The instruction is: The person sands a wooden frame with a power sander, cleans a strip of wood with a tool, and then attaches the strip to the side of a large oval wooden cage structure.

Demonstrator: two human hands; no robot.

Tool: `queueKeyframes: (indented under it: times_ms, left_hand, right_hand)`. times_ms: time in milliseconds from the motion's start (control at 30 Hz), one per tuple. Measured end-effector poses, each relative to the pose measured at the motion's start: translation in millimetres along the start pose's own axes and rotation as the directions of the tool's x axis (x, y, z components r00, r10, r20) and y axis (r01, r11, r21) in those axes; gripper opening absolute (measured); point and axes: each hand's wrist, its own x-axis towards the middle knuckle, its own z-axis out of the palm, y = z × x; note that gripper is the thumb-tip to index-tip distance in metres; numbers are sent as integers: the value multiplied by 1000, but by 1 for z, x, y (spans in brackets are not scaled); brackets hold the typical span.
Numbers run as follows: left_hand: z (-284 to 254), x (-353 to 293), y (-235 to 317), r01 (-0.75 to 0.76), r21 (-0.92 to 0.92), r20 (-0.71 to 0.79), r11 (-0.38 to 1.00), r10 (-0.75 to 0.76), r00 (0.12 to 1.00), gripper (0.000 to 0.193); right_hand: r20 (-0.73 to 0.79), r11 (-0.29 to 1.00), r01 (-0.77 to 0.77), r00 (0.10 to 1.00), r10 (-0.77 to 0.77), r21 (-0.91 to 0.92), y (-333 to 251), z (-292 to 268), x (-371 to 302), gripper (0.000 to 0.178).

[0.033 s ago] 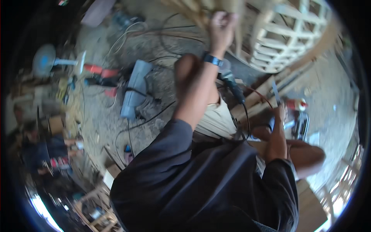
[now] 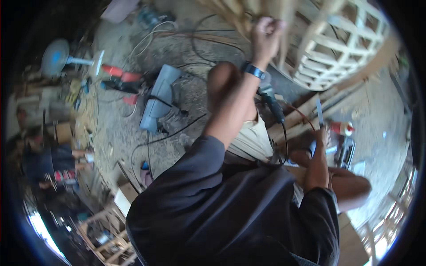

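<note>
Stretched forward, my left hand has its fingers curled in against pale wooden slats; what they close around is hidden by blur. A dark watch sits on that wrist. Lower and to the right, my right hand is closed on a tool with a narrow, flat grey blade that points forward. The tool's exact kind cannot be made out. Just below my left wrist, an angle grinder with a dark green body lies beside my leg. Right of my left hand stands a curved wooden lattice frame.
A red-and-white bottle and a dark case-like object sit right of my right hand. Leftward on the floor are a blue-grey machine part, a red-and-black tool and a fan. Cables cross the floor.
The whole view has shifted, so most things appear slightly right and lower at the top. Both hands keep the same closed shape.
</note>
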Motion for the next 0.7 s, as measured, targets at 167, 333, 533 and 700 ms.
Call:
queueKeyframes:
  times_ms: [167, 333, 533, 700]
  left_hand:
    - [-13, -4, 4, 155, -117, 63, 981, -148, 987, 30]
    - [-27, -2, -2, 221, -190, 65, 957, -212, 975, 34]
    - [-5, -5, -5, 121, -42, -8, 992, -121, 993, 23]
    - [-3, -6, -8, 74, -126, 3, 989, -75, 997, 25]
  right_hand:
    - [-41, 995, 80, 996, -77, 63, -24, 9, -13, 36]
    - [-365, 946, 198, 926, -96, 255, -55, -55, -14, 21]
    - [-384, 728, 197, 918, 98, 657, -62, -146, -65, 29]
    - [-543, 506, 447, 838, 50, 737, -103, -251, -84, 36]
